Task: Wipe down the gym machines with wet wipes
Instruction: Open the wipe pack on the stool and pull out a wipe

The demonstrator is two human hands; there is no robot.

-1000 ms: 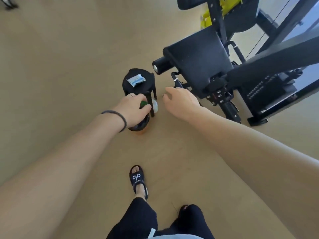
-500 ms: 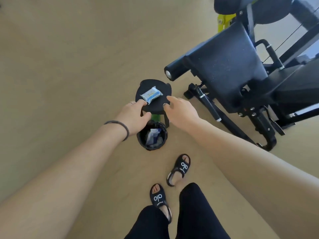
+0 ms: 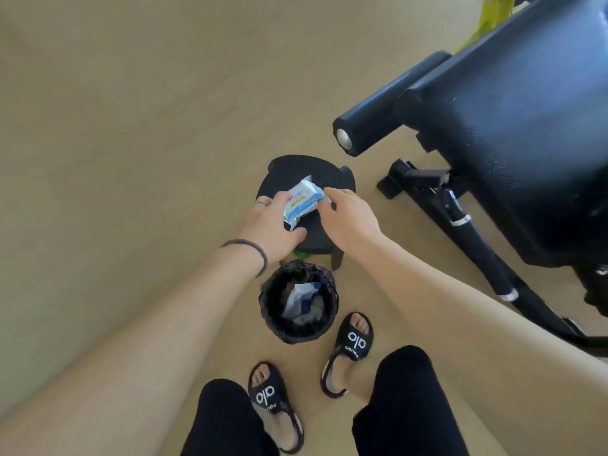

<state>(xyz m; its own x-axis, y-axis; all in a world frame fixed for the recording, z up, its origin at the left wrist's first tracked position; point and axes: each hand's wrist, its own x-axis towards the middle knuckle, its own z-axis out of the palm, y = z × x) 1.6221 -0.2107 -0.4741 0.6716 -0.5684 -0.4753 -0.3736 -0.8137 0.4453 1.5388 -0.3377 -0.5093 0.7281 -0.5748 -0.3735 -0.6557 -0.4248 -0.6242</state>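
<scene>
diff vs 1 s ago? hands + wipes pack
Both hands rose from beside the bin to the stool top. The left hand now grips the wet wipes pack and has tilted it up off the stool; the right hand pinches its far end. A second ago neither touched it. The pack is over the stool as before, and the bin is beside the stool as before.

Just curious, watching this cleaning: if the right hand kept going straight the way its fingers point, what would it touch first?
The right hand points up-left at the wet wipe pack on the black stool. Its fingertips already look to be at the pack's edge, so the pack comes first; actual contact is hard to judge.
</scene>
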